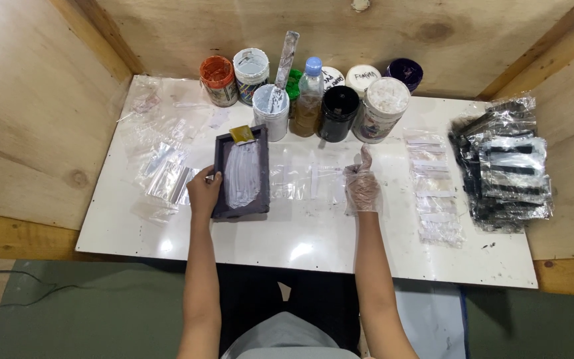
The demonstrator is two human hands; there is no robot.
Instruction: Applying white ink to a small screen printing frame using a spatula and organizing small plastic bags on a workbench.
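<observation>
Bare forearms; the right hand [362,189] wears a thin clear plastic glove.

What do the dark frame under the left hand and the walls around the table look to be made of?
The dark frame looks like painted wood or plastic, matte, smeared with white paste; hard to tell which. The walls look like plywood: pale grain with visible knots.

Green jar [293,81] mostly hidden behind white tub [271,110]; person's elbows cut off below.
</observation>
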